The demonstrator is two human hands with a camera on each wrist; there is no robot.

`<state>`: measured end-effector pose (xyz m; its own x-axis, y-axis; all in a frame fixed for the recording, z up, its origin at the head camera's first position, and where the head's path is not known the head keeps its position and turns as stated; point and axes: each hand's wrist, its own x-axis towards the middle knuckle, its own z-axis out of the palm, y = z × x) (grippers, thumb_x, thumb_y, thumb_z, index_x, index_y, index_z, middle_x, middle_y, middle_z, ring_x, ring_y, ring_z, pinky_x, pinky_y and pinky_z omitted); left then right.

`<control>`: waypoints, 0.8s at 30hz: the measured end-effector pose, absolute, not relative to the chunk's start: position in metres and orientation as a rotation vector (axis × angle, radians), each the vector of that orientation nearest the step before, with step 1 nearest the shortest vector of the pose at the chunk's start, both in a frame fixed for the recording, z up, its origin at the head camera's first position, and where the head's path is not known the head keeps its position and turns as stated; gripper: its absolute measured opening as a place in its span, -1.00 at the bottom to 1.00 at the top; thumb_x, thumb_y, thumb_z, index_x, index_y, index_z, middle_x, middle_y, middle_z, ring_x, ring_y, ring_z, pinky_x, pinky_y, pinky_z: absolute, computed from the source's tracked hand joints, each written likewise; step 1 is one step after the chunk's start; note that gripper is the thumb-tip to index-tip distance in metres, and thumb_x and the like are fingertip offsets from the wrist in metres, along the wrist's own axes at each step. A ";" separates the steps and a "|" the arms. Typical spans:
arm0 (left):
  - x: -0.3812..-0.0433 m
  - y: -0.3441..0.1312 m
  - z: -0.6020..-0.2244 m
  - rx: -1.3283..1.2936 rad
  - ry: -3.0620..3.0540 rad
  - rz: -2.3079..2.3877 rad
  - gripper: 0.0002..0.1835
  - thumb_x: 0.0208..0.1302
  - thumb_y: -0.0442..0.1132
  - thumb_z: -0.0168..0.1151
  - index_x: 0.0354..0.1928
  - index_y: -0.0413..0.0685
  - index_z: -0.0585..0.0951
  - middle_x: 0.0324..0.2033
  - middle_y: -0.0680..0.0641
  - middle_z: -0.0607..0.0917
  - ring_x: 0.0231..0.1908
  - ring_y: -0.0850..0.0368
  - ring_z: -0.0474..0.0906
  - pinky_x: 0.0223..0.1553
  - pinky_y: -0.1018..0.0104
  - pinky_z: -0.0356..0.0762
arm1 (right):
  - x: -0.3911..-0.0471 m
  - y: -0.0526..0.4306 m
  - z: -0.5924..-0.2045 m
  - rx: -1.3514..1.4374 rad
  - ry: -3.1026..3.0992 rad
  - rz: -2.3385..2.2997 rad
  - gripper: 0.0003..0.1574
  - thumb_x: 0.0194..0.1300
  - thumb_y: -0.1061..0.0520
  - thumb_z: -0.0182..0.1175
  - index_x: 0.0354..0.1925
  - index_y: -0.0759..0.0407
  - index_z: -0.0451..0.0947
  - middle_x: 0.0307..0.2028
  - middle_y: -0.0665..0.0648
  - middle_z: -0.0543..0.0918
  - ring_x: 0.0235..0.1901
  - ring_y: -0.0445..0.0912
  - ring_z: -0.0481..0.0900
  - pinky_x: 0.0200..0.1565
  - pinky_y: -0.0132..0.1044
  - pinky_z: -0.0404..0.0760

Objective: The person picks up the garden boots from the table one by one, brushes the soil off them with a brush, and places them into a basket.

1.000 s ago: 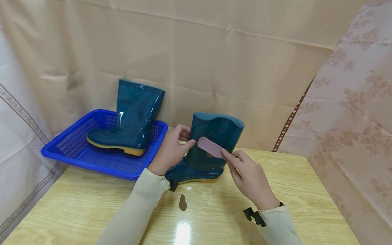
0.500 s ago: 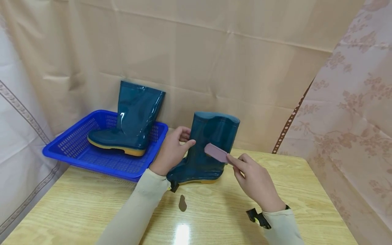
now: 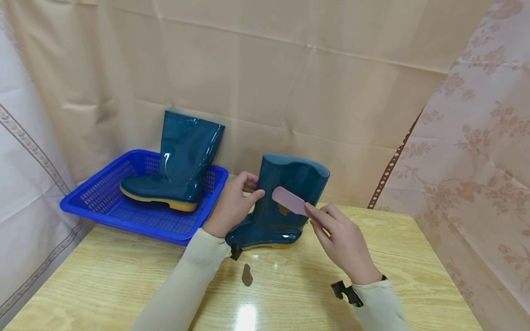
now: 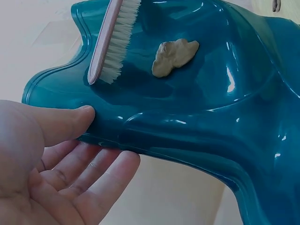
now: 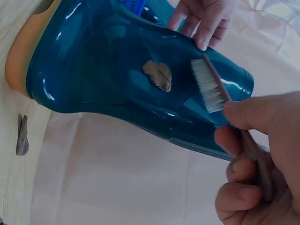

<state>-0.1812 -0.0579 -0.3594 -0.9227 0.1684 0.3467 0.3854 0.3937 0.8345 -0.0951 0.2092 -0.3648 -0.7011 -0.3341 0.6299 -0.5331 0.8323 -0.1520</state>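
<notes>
A dark teal rubber boot point(image 3: 265, 230) with a yellow sole stands upright on the table. My left hand point(image 3: 235, 204) holds the front edge of its shaft, thumb on the near side and fingers at the edge. In my right hand point(image 3: 341, 239) is a pale purple brush point(image 3: 289, 201), gripped by its handle. White bristles point(image 5: 208, 86) face the shaft, close above the fold of the boot's upper part. A brown-grey lump of mud point(image 4: 174, 57) sticks to the side of the shaft, below the brush; in the head view the brush partly covers it.
To the left, a blue plastic basket point(image 3: 120, 226) holds a second teal boot point(image 3: 188, 158) with a yellow sole. A small brown patch point(image 3: 247, 275) lies on the wooden table point(image 3: 290, 294) in front. A beige curtain point(image 3: 265, 78) hangs behind.
The brush shifted right and down along the shaft, then back left and up. The shaft's top narrowed and widened again as the brush moved. The left hand keeps its hold.
</notes>
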 end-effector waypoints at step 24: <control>-0.179 -0.057 -0.358 -0.475 -2.453 -1.547 -0.68 0.44 -0.21 0.34 0.14 -0.13 0.56 0.00 -0.11 0.67 0.01 -0.01 0.62 0.05 0.03 0.67 | -0.089 0.210 -0.358 0.494 -2.601 0.403 -0.59 0.31 0.20 0.44 0.14 0.04 0.75 -0.40 -0.07 0.54 -0.55 -0.23 0.33 -0.54 -0.40 0.34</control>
